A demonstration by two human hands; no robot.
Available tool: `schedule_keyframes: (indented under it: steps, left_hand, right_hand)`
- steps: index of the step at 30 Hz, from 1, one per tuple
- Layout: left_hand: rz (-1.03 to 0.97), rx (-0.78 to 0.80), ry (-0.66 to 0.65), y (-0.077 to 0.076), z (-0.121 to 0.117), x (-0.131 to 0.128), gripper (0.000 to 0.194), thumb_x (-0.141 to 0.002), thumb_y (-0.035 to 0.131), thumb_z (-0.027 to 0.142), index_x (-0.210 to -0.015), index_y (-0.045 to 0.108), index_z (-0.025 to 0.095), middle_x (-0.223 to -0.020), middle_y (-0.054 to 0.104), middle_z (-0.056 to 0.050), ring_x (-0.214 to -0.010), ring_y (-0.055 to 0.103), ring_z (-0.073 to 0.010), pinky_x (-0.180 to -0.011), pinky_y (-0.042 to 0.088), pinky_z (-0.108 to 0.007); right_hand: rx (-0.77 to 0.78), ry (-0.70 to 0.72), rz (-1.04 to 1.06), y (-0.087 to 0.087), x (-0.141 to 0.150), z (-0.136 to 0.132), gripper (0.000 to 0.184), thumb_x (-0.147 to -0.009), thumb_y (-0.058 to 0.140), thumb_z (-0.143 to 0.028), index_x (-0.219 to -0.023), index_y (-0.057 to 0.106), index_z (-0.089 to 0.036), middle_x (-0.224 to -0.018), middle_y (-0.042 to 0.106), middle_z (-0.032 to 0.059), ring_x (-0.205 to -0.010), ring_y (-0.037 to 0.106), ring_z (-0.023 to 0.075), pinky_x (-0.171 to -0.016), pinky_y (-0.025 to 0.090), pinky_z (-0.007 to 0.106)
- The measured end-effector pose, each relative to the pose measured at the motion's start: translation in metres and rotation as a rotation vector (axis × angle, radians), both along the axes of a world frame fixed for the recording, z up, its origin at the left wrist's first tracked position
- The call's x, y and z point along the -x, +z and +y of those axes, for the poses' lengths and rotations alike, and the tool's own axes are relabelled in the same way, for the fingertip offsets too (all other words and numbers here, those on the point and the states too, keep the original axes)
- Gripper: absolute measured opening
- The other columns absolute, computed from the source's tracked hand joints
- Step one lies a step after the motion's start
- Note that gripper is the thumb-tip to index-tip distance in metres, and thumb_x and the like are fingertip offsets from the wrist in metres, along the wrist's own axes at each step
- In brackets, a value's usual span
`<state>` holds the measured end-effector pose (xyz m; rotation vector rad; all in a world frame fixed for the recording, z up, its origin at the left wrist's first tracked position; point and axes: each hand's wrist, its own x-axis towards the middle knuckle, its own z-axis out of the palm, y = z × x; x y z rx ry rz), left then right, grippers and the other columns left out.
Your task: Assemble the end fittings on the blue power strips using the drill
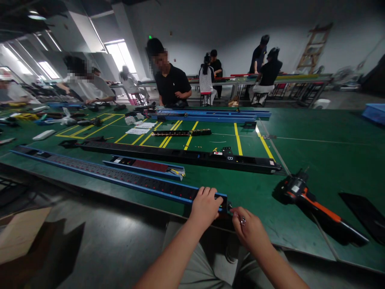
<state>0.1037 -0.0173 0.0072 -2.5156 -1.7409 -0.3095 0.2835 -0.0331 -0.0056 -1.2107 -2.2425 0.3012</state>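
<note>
**Blue-trimmed power strip (126, 179) parked at the tabletop (313, 156) edge**

Left hand (206, 206) curls over its end, seemingly to keep it steady. Right hand (248, 228) pinches in right beside it, though I can't tell if it's holding anything.

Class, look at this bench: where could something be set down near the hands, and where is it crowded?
Bare green mat lies between the right hand and the orange-handled tool, and beyond that tool. Crowded: the far left, with scattered tools and a plastic bag.
</note>
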Motion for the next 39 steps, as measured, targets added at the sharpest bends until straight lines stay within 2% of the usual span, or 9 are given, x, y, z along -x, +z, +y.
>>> schedule_keyframes:
  steps: [3, 7, 11, 15, 21, 26, 28, 34, 39]
  left_hand:
    - [-0.019, -0.02, -0.012, -0.001, 0.0, 0.0, 0.01, -0.085, 0.056, 0.03, -0.09, 0.065, 0.027, -0.1, 0.053, -0.005, -0.096, 0.045, -0.0225, -0.089, 0.034, -0.041]
    - [-0.04, 0.003, -0.016, -0.002, 0.001, 0.001, 0.027, -0.093, 0.04, 0.029, -0.09, 0.067, 0.025, -0.104, 0.055, -0.006, -0.098, 0.046, -0.0235, -0.09, 0.035, -0.044]
    - [-0.097, 0.019, -0.059, -0.003, -0.009, -0.005, 0.024, -0.084, 0.051, 0.025, -0.103, 0.064, 0.022, -0.123, 0.051, -0.008, -0.114, 0.041, -0.0283, -0.1, 0.028, -0.05]
    - [-0.253, -0.006, 0.038, -0.011, -0.02, -0.022, 0.049, -0.069, 0.06, 0.018, -0.117, 0.058, 0.026, -0.137, 0.044, -0.006, -0.134, 0.022, -0.0329, -0.106, 0.018, -0.054]
    - [-0.348, -0.034, 0.171, -0.022, -0.022, -0.038, 0.046, -0.077, 0.054, 0.014, -0.12, 0.054, 0.029, -0.139, 0.045, -0.004, -0.135, 0.029, -0.0276, -0.104, 0.022, -0.055]
    - [-0.384, -0.016, 0.189, -0.019, -0.024, -0.042, 0.031, -0.08, 0.053, 0.019, -0.109, 0.059, 0.021, -0.143, 0.039, -0.006, -0.135, 0.029, -0.0251, -0.106, 0.02, -0.053]
    - [-0.386, -0.013, 0.201, -0.018, -0.025, -0.043, 0.022, -0.079, 0.053, 0.019, -0.1, 0.061, 0.02, -0.144, 0.039, -0.005, -0.134, 0.03, -0.0253, -0.105, 0.021, -0.053]
    - [-0.367, -0.028, 0.2, -0.016, -0.026, -0.044, 0.015, -0.079, 0.055, 0.02, -0.093, 0.06, 0.02, -0.144, 0.039, -0.006, -0.133, 0.031, -0.0259, -0.103, 0.024, -0.052]
    - [-0.371, -0.03, 0.195, -0.014, -0.027, -0.043, 0.011, -0.078, 0.057, 0.021, -0.089, 0.06, 0.019, -0.143, 0.039, -0.006, -0.133, 0.031, -0.0254, -0.103, 0.026, -0.051]
  right_hand:
    - [0.079, -0.025, -0.013, 0.014, 0.007, 0.009, 0.026, -0.092, 0.033, -0.024, -0.084, 0.057, -0.017, -0.074, 0.064, 0.0045, -0.068, 0.061, 0.0155, -0.064, 0.042, 0.025]
    - [0.162, -0.065, -0.11, 0.033, 0.02, 0.024, 0.028, -0.092, 0.033, -0.024, -0.075, 0.055, -0.018, -0.068, 0.062, 0.0032, -0.063, 0.059, 0.0156, -0.061, 0.037, 0.025]
    - [0.198, -0.079, -0.164, 0.042, 0.031, 0.031, 0.028, -0.091, 0.034, -0.022, -0.073, 0.054, -0.018, -0.065, 0.062, 0.0029, -0.06, 0.058, 0.015, -0.058, 0.033, 0.025]
    - [0.19, -0.07, -0.153, 0.041, 0.032, 0.031, 0.028, -0.091, 0.035, -0.021, -0.074, 0.056, -0.018, -0.067, 0.064, 0.0038, -0.059, 0.059, 0.0145, -0.055, 0.031, 0.025]
    - [0.147, -0.003, -0.16, 0.041, 0.028, 0.052, 0.03, -0.086, 0.038, -0.015, -0.063, 0.056, -0.018, -0.066, 0.063, 0.0063, -0.055, 0.055, 0.013, -0.053, 0.03, 0.025]
    - [0.772, -0.176, 0.149, 0.038, 0.026, 0.09, 0.032, -0.084, 0.038, -0.02, -0.056, 0.053, -0.017, -0.046, 0.056, 0.0035, -0.039, 0.047, 0.0097, -0.043, 0.03, 0.021]
    - [0.909, -0.226, 0.201, 0.031, 0.025, 0.102, 0.035, -0.085, 0.035, -0.024, -0.056, 0.052, -0.016, -0.038, 0.051, 0.0023, -0.031, 0.042, 0.0089, -0.038, 0.028, 0.02]
    - [1.038, -0.269, 0.312, 0.011, 0.025, 0.113, 0.033, -0.085, 0.035, -0.027, -0.058, 0.05, -0.015, -0.032, 0.042, -0.0019, -0.025, 0.035, 0.0081, -0.03, 0.024, 0.018]
    - [0.888, -0.304, 0.447, 0.025, 0.007, 0.119, 0.027, -0.084, 0.029, -0.023, -0.064, 0.047, -0.017, -0.04, 0.04, -0.0047, -0.029, 0.033, 0.0074, -0.033, 0.024, 0.019]
